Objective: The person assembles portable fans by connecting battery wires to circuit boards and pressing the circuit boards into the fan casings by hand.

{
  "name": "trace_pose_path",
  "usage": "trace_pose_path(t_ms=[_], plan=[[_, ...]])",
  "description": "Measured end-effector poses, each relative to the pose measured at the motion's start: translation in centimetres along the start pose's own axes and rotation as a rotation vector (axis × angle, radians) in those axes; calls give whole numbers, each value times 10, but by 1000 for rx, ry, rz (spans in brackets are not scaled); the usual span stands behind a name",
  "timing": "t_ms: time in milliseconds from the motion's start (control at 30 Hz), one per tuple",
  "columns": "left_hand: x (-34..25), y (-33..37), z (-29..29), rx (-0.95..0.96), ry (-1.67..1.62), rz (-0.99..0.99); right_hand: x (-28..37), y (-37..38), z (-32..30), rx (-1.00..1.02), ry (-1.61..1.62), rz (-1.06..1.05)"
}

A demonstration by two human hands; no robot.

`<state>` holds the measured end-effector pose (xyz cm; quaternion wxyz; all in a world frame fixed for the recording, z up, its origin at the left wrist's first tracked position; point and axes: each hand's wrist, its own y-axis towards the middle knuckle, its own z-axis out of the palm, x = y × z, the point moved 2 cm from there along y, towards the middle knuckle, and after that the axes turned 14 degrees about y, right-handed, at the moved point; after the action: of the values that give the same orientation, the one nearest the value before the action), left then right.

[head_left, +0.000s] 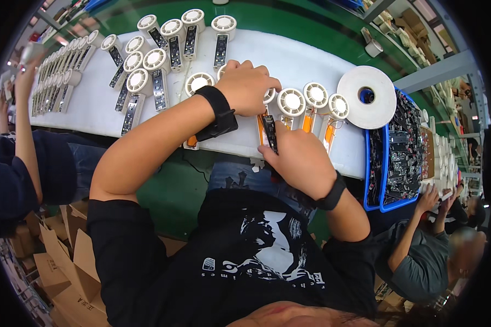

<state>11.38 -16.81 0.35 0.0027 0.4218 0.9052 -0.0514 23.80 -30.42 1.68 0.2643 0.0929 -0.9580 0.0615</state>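
Note:
My left hand reaches over the padded table, its fingers curled round the round white head of a handheld fan and covering much of it. My right hand grips a narrow black circuit board between thumb and fingers, over that fan's handle, where an orange strip shows. Just right of it lie more fans with open handles, thin wires and orange parts: one fan, another and a third. Another fan head sits beside my left wrist.
Several fans with black boards in their handles lie across the left and back of the white table. At the right stand a large white roll and blue bins heaped with black boards. People work on both sides; cardboard boxes lie lower left.

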Motion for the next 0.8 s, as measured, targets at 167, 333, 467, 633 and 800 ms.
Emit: trace_pose_path(t_ms=[167,333,467,633,800], plan=[[-1,6,-4,106,96,-12,-6,-3,-3,-159,83,16],[26,-2,0,44,-103,141,-1,-6,12,-269,17,-10],[34,-8,4,15,-163,202,1,-1,32,-326,-88,-67],[30,-13,5,-47,-145,231,1,4,45,-292,-187,-115],[19,-14,10,-92,-23,187,4,-3,43,-196,-178,-107]])
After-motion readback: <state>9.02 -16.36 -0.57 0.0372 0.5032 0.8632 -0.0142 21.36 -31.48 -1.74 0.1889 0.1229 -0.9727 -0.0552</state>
